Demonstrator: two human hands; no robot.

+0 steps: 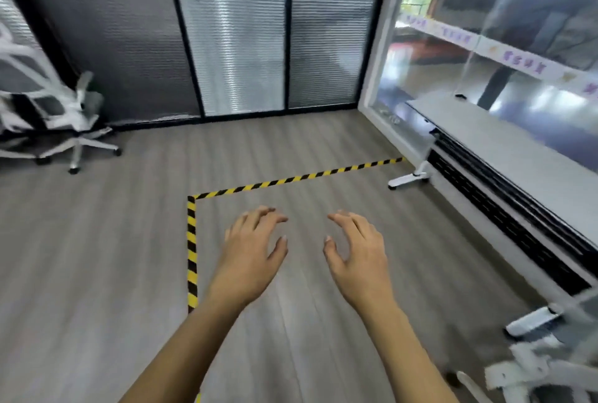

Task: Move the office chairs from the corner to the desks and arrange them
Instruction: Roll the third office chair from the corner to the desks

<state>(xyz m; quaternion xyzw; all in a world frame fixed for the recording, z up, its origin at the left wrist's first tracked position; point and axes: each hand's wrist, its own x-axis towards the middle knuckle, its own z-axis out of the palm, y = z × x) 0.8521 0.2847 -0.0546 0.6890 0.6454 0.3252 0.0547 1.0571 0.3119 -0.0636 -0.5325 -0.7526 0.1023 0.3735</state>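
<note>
"Showing which step?" the student asked.

"Likely the approach to fetch a chair," the tutor said. "The left hand (250, 260) and right hand (359, 260) hung over the grey wood-grain floor (97, 257), fingers (259, 218) loosely spread and gripping nothing. The white mesh-backed office chairs (69, 111) stood in the left corner, well apart from the long grey worktop (524, 156) on the right."

"And doing it well?"

"It probably meant turning left, taking one chair by its backrest with both hands, and rolling it on its castors across the yellow-and-black striped floor tape (291, 179). The chair would then sit square to the worktop's edge."
</note>
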